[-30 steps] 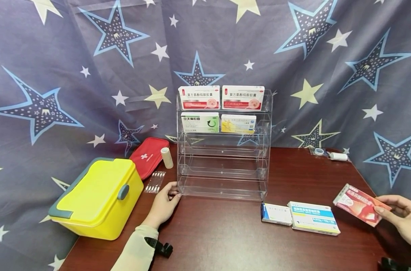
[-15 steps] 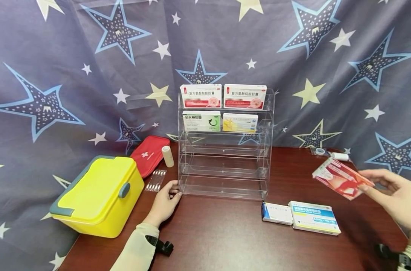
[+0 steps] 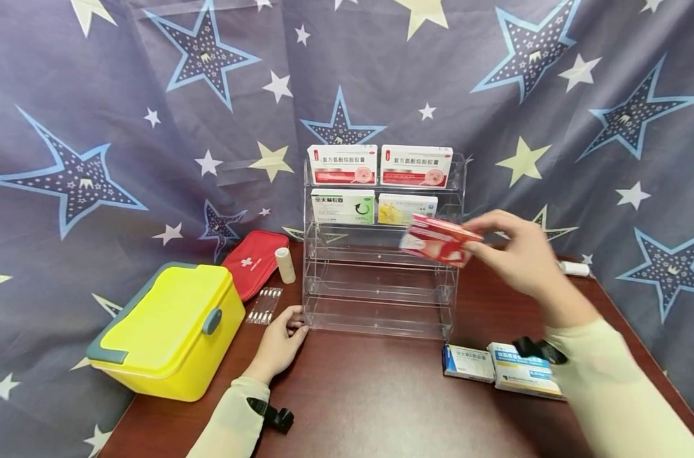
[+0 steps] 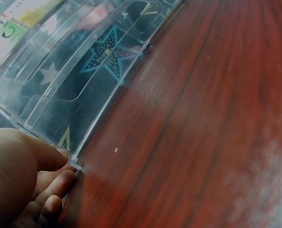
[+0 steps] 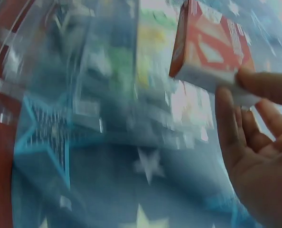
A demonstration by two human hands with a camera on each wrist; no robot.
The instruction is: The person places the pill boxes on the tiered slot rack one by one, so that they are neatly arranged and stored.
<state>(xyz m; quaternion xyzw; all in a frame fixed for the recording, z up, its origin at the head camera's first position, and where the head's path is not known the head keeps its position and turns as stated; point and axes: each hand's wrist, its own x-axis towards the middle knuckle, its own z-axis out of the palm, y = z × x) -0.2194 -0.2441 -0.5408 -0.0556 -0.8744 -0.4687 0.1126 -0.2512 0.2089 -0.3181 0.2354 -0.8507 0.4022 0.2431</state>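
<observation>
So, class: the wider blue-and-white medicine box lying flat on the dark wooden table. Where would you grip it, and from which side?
Grip the wider blue-and-white medicine box by its long front and back edges, pinching from above. It lies flat, so only the thin sides offer purchase. The smaller blue-and-white box sits close on one short end and the right sleeve covers the other, so the short ends look crowded.

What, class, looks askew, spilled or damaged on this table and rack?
Nothing stands out. Four boxes stand upright on the clear rack's top two shelves, and two blue-and-white boxes lie flat on the table. The red box is tilted only because the right hand holds it in the air.
</observation>
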